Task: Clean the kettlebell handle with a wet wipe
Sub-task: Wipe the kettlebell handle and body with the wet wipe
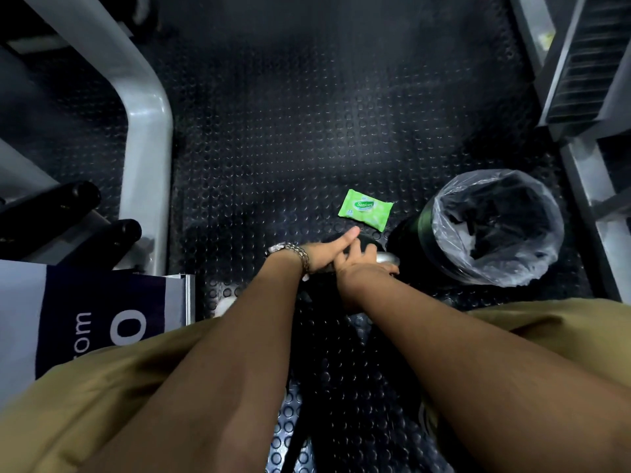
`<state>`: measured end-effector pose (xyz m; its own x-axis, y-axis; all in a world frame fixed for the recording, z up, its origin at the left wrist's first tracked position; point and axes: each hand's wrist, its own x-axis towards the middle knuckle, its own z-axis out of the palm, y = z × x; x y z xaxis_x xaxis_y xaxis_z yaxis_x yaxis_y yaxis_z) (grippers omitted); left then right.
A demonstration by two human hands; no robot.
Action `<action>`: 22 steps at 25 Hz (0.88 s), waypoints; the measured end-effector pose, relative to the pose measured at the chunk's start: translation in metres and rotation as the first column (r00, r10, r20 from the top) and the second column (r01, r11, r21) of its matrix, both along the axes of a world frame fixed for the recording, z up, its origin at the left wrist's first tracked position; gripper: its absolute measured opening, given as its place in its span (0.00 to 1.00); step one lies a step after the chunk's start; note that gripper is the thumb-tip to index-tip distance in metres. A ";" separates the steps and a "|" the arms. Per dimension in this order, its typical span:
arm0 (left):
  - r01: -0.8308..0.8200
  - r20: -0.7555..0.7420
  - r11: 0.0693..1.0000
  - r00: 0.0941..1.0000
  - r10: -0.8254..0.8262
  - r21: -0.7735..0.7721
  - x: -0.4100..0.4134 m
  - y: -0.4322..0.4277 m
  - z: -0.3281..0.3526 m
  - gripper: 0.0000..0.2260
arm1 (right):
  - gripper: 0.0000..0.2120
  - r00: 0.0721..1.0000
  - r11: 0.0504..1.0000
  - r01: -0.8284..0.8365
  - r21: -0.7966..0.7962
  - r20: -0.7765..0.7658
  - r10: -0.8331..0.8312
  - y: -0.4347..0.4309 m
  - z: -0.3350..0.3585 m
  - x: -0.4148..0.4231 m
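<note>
A black kettlebell stands on the studded rubber floor just in front of me, mostly hidden by my hands. A short stretch of its silver handle shows at the right. My left hand, with a metal watch on the wrist, grips the handle's left part, thumb pointing forward. My right hand lies against the left one and curls round the handle. No wipe shows between the fingers. A green pack of wet wipes lies flat on the floor just beyond the kettlebell.
A round bin lined with a clear plastic bag stands right of the kettlebell, close to it. A grey machine frame with black grips rises on the left, another grey frame on the right. My knees fill the bottom.
</note>
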<state>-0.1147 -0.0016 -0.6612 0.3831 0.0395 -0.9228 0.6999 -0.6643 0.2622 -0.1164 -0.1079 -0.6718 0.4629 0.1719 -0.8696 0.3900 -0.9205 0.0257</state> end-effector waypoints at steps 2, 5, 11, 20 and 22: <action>0.014 -0.021 1.000 1.000 -0.014 -0.019 0.006 0.003 0.010 0.47 | 0.57 1.000 1.000 0.001 -0.002 0.005 -0.001 0.000 0.001 -0.001; -0.022 -0.099 0.998 0.995 0.016 -0.065 0.022 0.009 0.028 0.56 | 0.57 1.000 1.000 -0.003 0.004 0.017 0.003 0.000 0.000 -0.001; -0.006 0.018 1.000 1.000 0.006 0.021 -0.003 -0.002 0.009 0.54 | 0.59 1.000 1.000 0.006 -0.002 0.003 -0.006 0.001 0.002 -0.002; -0.027 -0.027 0.998 0.999 0.026 -0.049 0.011 0.003 0.033 0.47 | 0.56 1.000 1.000 0.004 0.000 0.017 -0.004 0.001 0.000 -0.001; 0.027 0.014 1.000 1.000 -0.027 -0.001 0.006 -0.005 0.030 0.42 | 0.56 1.000 1.000 0.025 -0.012 0.004 -0.025 0.003 -0.003 0.000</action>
